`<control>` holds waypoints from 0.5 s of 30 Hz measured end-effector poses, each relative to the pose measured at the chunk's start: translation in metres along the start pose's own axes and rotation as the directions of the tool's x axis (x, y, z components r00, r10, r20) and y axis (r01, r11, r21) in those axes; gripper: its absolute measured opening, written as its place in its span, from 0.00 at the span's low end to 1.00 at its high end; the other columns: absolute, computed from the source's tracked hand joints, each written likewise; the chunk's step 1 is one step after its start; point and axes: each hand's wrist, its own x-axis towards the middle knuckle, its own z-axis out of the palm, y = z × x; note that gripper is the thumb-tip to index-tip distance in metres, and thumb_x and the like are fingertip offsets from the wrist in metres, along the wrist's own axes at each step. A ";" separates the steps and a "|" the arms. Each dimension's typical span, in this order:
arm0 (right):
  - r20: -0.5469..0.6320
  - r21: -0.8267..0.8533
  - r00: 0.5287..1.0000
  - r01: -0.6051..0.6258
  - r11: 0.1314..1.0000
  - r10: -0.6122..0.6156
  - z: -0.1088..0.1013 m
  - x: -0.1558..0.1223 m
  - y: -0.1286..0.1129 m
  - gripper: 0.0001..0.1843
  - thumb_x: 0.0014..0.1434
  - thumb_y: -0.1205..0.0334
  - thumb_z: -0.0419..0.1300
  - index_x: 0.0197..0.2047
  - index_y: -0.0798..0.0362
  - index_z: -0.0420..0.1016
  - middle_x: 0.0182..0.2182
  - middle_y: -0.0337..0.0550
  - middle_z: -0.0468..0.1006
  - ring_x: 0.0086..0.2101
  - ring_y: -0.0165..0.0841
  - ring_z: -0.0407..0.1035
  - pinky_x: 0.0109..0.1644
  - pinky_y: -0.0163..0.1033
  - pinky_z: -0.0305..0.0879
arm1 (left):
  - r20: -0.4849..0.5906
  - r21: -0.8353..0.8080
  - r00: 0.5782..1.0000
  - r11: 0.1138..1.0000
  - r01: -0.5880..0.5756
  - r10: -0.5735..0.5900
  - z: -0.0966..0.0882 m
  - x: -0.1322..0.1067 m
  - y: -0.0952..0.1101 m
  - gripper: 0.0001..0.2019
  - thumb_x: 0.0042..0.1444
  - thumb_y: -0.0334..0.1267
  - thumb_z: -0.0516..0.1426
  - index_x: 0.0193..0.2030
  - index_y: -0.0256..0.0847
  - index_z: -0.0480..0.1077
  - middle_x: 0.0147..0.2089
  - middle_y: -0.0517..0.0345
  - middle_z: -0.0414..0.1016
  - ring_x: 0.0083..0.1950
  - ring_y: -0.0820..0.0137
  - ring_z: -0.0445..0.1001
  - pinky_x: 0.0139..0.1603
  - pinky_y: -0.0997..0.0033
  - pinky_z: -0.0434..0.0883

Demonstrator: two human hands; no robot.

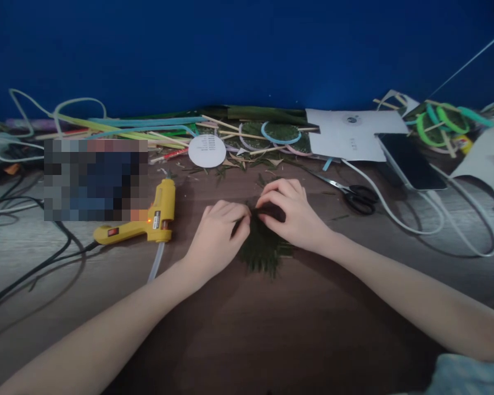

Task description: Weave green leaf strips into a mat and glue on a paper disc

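The left hand's fingers are drawn together on the upper edge of a dark green fringed piece; the right hand's curl toward the thumb, nipping that edge too. The piece sits between both hands, low over or on the bench. Left of it lies a yellow glue gun, right black-handled scissors, behind a round white card.

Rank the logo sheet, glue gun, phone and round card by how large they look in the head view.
1. Logo sheet
2. Glue gun and phone: too alike in area, and too different in shape, to rank
3. Round card
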 end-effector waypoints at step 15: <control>0.040 0.041 0.995 0.090 0.995 -0.092 0.000 -0.001 0.002 0.05 0.55 0.68 0.54 0.37 0.51 0.66 0.43 0.48 0.69 0.46 0.41 0.58 0.47 0.47 0.55 | 0.001 -0.034 1.000 0.999 0.023 -0.023 -0.002 0.000 0.002 0.09 0.58 0.32 0.47 0.31 0.40 0.67 0.35 0.58 0.75 0.40 0.67 0.69 0.43 0.64 0.62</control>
